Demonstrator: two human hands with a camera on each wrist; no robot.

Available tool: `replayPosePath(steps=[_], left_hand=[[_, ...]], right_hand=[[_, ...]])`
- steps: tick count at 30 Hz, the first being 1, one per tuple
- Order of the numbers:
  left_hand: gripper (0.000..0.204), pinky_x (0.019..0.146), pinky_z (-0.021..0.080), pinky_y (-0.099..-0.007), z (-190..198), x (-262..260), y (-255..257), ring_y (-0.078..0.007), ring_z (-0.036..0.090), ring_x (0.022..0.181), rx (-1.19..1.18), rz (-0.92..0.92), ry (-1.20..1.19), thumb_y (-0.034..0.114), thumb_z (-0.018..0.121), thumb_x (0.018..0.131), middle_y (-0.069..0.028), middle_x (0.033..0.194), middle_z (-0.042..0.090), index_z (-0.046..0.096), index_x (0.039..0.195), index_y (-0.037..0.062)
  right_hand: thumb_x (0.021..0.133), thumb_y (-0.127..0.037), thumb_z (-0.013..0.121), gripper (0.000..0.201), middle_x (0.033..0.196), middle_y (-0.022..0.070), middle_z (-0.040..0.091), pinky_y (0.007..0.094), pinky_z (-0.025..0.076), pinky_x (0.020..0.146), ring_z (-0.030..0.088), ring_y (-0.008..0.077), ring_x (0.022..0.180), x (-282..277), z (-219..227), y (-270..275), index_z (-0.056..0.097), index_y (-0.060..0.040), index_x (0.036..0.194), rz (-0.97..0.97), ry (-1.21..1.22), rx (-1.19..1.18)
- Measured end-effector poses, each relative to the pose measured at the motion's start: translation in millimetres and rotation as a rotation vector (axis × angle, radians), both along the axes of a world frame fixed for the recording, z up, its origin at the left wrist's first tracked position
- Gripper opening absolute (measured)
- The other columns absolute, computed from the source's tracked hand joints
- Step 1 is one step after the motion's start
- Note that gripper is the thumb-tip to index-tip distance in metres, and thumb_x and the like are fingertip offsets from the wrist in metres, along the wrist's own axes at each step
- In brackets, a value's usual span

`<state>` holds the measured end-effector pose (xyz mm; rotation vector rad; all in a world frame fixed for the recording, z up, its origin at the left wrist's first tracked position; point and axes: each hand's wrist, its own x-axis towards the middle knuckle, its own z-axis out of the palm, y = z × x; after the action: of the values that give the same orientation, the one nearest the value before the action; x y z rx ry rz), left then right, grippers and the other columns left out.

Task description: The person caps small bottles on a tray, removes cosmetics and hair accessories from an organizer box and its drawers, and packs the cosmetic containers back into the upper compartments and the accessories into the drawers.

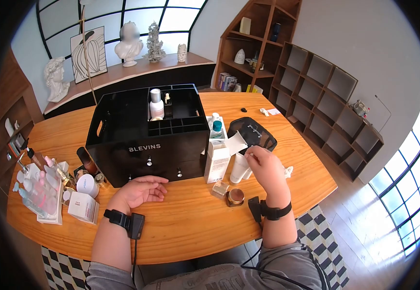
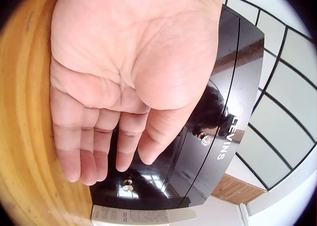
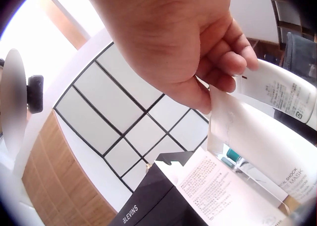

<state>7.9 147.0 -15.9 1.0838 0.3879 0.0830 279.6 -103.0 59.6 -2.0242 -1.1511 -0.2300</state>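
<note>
My right hand (image 1: 268, 169) is at the right of the black box, thumb and fingertips pinching the flat upper end of a white mask tube (image 3: 257, 142). A second white tube (image 3: 282, 93) stands right beside it, close to the curled fingers. My left hand (image 1: 144, 190) rests on its side on the table in front of the black cosmetics box (image 1: 113, 150), holding nothing. Its palm and loosely bent fingers show in the left wrist view. An opened white carton (image 1: 218, 163) with its flap up stands between the box and the tubes.
A small jar (image 1: 235, 196) and a clear square-capped item (image 1: 219, 189) sit before the carton. Behind the tubes lies a black mesh pouch (image 1: 253, 133). At left are a white organizer (image 1: 50, 212), a small white box (image 1: 83, 208) and several bottles. A bottle (image 1: 156, 105) stands inside the black box.
</note>
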Motion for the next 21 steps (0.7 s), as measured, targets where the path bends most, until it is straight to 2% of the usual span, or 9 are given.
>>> replayPosePath(steps=[4, 7, 10, 13, 19, 21], left_hand=[[0.034, 0.086, 0.054, -0.0366, 0, 0, 0, -0.0242, 0.065, 0.092, -0.006, -0.005, -0.008, 0.008, 0.051, 0.095, -0.0174, 0.103, 0.064, 0.053, 0.126, -0.0059], [0.034, 0.086, 0.053, -0.0368, 0, -1, 1, -0.0243, 0.065, 0.092, -0.009, -0.012, -0.018, 0.009, 0.052, 0.095, -0.0177, 0.104, 0.064, 0.053, 0.126, -0.0058], [0.035, 0.087, 0.053, -0.0374, -1, -1, 1, -0.0246, 0.065, 0.092, -0.011, -0.021, -0.03, 0.009, 0.052, 0.095, -0.0179, 0.105, 0.064, 0.053, 0.126, -0.0053], [0.034, 0.088, 0.053, -0.0379, -4, -1, 3, -0.0248, 0.065, 0.093, -0.003, -0.031, -0.027, 0.01, 0.052, 0.095, -0.0178, 0.105, 0.064, 0.054, 0.126, -0.0048], [0.031, 0.088, 0.053, -0.0358, -5, 0, 3, -0.022, 0.064, 0.093, -0.007, -0.037, 0.0, 0.01, 0.051, 0.097, -0.0147, 0.103, 0.064, 0.057, 0.125, -0.0019], [0.03, 0.088, 0.053, -0.0359, -5, 0, 3, -0.022, 0.064, 0.094, -0.008, -0.034, -0.025, 0.01, 0.051, 0.097, -0.0136, 0.102, 0.064, 0.057, 0.124, -0.0011]], right_hand=[[0.086, -0.016, 0.06, 0.012, 0.08, 0.0127, 0.064, 0.0389, 0.049, 0.064, 0.062, 0.0318, 0.074, 0, 2, -1, 0.065, -0.0063, 0.091, 0.003, 0.012, 0.033], [0.086, -0.02, 0.061, 0.015, 0.081, 0.0137, 0.065, 0.0395, 0.049, 0.065, 0.063, 0.033, 0.076, -3, 6, -4, 0.065, -0.0072, 0.093, -0.007, 0.062, -0.066], [0.084, -0.028, 0.064, 0.024, 0.081, 0.0166, 0.066, 0.043, 0.049, 0.067, 0.063, 0.0363, 0.079, 1, -2, -5, 0.064, -0.0098, 0.1, 0.075, 0.065, -0.249], [0.084, -0.027, 0.064, 0.024, 0.08, 0.017, 0.066, 0.0434, 0.049, 0.067, 0.063, 0.0369, 0.079, 0, 0, -4, 0.064, -0.0102, 0.102, 0.072, 0.033, -0.292], [0.082, -0.026, 0.067, 0.028, 0.078, 0.0165, 0.066, 0.0409, 0.049, 0.067, 0.064, 0.0342, 0.076, -3, 2, -2, 0.064, -0.0072, 0.103, 0.036, 0.047, -0.25], [0.083, -0.024, 0.066, 0.024, 0.077, 0.0162, 0.066, 0.0397, 0.049, 0.066, 0.064, 0.0329, 0.075, -1, -1, -3, 0.065, -0.006, 0.1, 0.006, 0.115, -0.146]])
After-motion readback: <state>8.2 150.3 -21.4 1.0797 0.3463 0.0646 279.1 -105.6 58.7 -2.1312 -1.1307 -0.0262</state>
